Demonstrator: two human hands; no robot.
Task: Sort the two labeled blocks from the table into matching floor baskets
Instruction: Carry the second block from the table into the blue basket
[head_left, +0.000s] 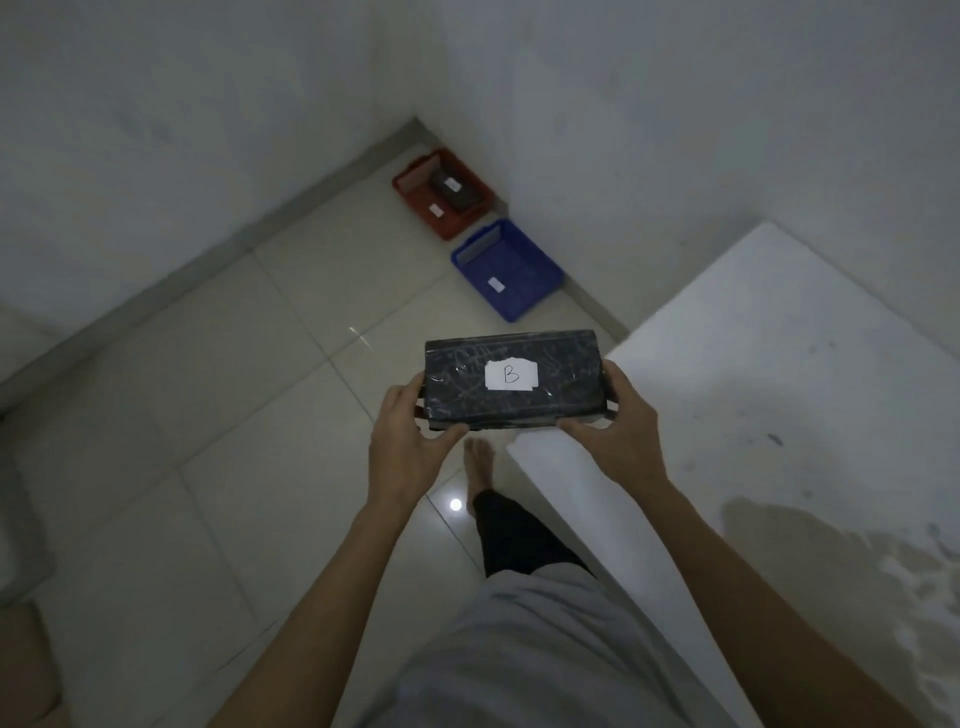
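While both hands, left hand (402, 439) and right hand (621, 428), grip block B (511, 382), blue basket (506, 270) empty; red basket (441, 192) filled.

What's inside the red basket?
The red basket holds one dark block with a small white label, too small to read. The floor of the basket under the block is hidden.

Dim, greyish frame; lamp glare on floor tile (455, 504); edges bowed, soft.
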